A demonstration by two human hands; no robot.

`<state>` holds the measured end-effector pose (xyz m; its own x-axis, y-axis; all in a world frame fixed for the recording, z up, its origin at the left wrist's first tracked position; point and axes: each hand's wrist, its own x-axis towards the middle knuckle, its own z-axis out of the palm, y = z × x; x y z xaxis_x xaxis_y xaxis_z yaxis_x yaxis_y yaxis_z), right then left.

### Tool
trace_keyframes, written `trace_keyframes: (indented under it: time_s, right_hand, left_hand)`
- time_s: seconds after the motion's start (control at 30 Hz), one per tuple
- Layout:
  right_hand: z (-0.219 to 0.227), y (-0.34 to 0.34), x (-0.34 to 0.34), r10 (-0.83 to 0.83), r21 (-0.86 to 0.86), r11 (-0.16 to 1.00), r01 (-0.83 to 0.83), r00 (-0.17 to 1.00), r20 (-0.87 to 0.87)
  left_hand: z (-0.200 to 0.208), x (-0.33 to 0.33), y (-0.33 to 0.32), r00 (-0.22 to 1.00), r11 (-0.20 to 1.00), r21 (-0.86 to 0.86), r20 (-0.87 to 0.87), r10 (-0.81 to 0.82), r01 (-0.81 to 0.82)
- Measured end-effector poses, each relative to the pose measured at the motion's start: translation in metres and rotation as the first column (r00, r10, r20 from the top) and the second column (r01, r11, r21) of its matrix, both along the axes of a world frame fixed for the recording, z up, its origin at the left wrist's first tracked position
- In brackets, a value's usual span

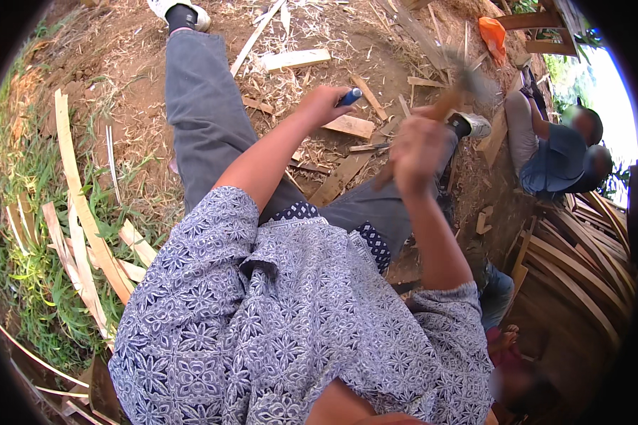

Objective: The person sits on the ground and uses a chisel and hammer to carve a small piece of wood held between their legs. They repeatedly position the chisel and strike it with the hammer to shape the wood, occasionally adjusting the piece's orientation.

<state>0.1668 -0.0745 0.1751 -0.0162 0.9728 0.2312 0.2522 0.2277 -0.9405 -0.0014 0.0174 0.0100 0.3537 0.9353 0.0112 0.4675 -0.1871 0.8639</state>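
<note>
My left hand [322, 105] is closed around a blue-handled tool [349, 97]. Only the rounded end of its handle shows, so its kind is hidden. Just below that hand, a short wooden block [351, 126] lies among shavings on the ground. My right hand [416, 152] is raised to the right with its fingers wrapped round the wooden handle of a hammer [446, 105]. Motion smears the hammer's head, which is up and away from the left hand. Both hands are apart, between my spread legs.
A pale wood piece [296, 59] and scattered offcuts lie ahead on the dirt. Long wooden strips [92, 205] rest on grass at the left. At the right sit a person in blue [554, 159] and a stack of slats [581, 255]. An orange bag [493, 39] lies far right.
</note>
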Motion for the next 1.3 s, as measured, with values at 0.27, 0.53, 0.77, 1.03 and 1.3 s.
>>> trace_keyframes:
  time_s: [0.27, 0.53, 0.77, 1.03, 1.3]
  right_hand:
    - [0.044, 0.0, -0.016, -0.081, -0.345, 0.936, -0.062, 0.92, -0.383]
    - [-0.026, -0.02, 0.005, -0.014, -0.699, 0.714, 0.035, 0.999, 0.037]
    - [-0.032, -0.078, 0.038, -0.294, -0.748, 0.651, 0.131, 0.952, -0.089]
    - [-0.117, -0.112, 0.065, -0.246, -0.827, 0.557, 0.077, 0.966, -0.076]
    - [-0.122, -0.111, 0.063, -0.074, -0.817, 0.577, -0.018, 0.994, -0.074]
  left_hand:
    - [-0.02, -0.008, -0.003, 0.996, 0.998, -0.003, 0.052, 0.066, -0.066]
    - [-0.019, -0.006, -0.013, 0.997, 1.0, -0.006, 0.067, 0.029, -0.029]
    - [0.003, -0.012, -0.061, 0.997, 0.993, 0.098, 0.037, -0.062, 0.059]
    - [0.009, -0.018, -0.119, 0.844, 0.872, 0.13, -0.351, -0.404, 0.472]
    - [0.038, -0.01, -0.131, 0.958, 0.962, 0.183, -0.241, -0.153, 0.2]
